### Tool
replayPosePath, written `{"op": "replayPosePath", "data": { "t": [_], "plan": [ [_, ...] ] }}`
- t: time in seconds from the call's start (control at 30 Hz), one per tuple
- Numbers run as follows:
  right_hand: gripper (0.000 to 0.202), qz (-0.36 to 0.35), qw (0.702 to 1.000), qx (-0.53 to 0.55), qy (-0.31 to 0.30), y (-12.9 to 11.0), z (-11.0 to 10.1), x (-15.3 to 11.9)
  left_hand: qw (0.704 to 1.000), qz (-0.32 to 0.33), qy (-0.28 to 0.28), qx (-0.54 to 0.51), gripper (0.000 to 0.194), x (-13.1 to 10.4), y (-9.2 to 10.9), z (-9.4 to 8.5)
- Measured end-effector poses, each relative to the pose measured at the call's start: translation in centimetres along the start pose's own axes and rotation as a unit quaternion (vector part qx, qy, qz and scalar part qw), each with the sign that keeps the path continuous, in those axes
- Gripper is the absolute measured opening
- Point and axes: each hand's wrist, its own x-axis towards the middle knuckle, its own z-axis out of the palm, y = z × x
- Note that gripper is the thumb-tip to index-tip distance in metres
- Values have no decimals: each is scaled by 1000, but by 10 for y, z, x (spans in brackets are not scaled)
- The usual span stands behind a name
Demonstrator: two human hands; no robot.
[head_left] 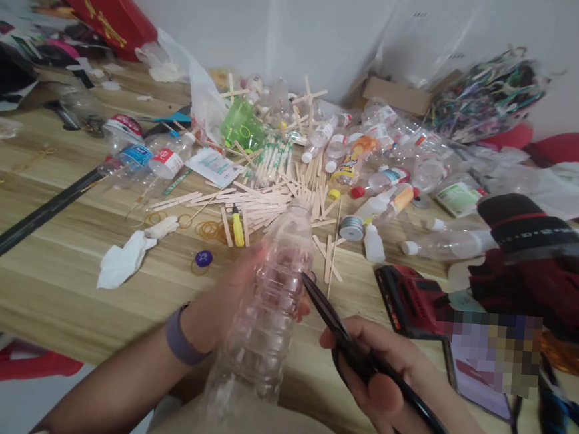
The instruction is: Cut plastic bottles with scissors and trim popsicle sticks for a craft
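Note:
A clear ribbed plastic bottle (267, 309) without a cap points away from me, its neck toward the back of the table. My left hand (241, 290) is wrapped round its far side, seen partly through the plastic. Black-handled scissors (350, 342) are in my right hand (382, 378), thumb and fingers at the handles. Their dark blades lie close together, with the tip at the bottle's right wall. Whether the tip has pierced the plastic, I cannot tell.
Beyond the bottle lie wooden craft sticks (250, 200), a yellow screwdriver (237, 227) and a blue cap (203, 258). Several plastic bottles (448, 244) crowd the back. At right are a red power tool (525, 276), a phone (478, 372) and pliers (559, 419). White tissue (123, 257) sits left.

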Motion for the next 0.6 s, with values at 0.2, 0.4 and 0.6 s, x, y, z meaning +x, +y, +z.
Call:
{"op": "replayPosePath", "data": {
  "t": [0.2, 0.4, 0.6],
  "plan": [
    [81, 67, 991, 92, -64, 3, 0, -2, 1000, 7, -1, -4, 60, 1, -4, -3],
    [72, -11, 988, 112, -110, 15, -2, 3, 1000, 13, -5, -18, 61, 1, -9, -5],
    [74, -2, 983, 139, -123, 21, -2, 4, 999, 31, 1, -10, 60, -1, -12, -6]
  ]
}}
